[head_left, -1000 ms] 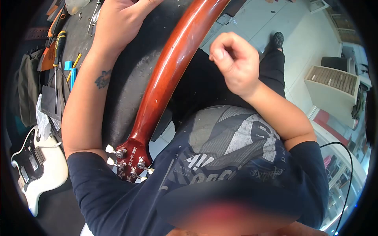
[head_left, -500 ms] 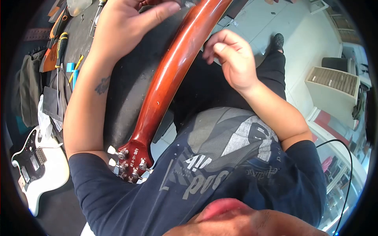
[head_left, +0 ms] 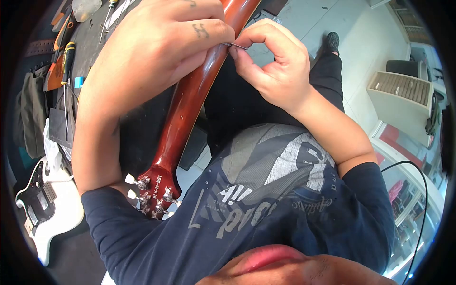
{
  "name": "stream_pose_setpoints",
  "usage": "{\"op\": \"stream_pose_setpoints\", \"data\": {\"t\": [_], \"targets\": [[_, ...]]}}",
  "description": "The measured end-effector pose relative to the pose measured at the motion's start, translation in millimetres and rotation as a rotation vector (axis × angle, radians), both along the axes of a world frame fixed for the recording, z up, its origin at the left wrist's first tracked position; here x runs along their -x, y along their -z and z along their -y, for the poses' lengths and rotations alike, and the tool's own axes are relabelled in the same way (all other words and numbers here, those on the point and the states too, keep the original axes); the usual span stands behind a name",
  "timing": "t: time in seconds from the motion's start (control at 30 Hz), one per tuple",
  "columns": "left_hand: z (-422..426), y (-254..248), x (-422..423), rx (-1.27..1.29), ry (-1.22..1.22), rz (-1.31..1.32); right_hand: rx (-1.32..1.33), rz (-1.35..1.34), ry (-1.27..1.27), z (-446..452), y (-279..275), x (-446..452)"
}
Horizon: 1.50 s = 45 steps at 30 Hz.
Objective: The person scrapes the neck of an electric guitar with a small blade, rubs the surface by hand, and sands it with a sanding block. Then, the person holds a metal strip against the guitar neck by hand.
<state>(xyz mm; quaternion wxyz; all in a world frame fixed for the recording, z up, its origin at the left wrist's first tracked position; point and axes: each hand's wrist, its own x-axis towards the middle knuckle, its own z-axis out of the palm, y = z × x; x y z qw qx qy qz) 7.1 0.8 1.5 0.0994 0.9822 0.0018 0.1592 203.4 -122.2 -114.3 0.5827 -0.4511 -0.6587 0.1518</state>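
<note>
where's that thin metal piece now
In the head view, the metal piece is upper centre, between the left hand and right hand, by the guitar neck.

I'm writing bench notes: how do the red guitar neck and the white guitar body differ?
The red neck is long and slender; the white body is broad and curved. The left hand is over the red neck; no hand is on the white body. Both are guitar parts.

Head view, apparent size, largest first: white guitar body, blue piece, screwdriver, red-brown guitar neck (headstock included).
1. Red-brown guitar neck, partly behind the left hand
2. White guitar body
3. Screwdriver
4. Blue piece
Nearness likely inflates the first.
</note>
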Motion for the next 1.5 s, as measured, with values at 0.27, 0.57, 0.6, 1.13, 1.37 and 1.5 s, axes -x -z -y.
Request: {"op": "stream_pose_setpoints", "data": {"t": [0.27, 0.57, 0.6, 1.13, 1.37, 1.5], "targets": [[-5, -1, 2, 0.046, 0.091, -0.012, -0.084, 0.093, 0.008, 2, 2, 4], [-2, 4, 1, -0.011, 0.051, -0.020, -0.075, 0.058, 0.027, 4, 7, 6], [-2, 5, 2, -0.030, 0.063, -0.020, -0.081, 0.043, 0.034, 4, 8, 8], [10, -21, -2, -0.015, 0.050, -0.123, -0.088, 0.009, 0.008, 9, 12, 16], [5, 5, 1, -0.093, 0.028, 0.020, -0.067, 0.016, 0.028, 7, 13, 10], [7, -10, 2, -0.095, 0.028, -0.078, -0.093, -0.010, 0.030, 7, 13, 13]]}}
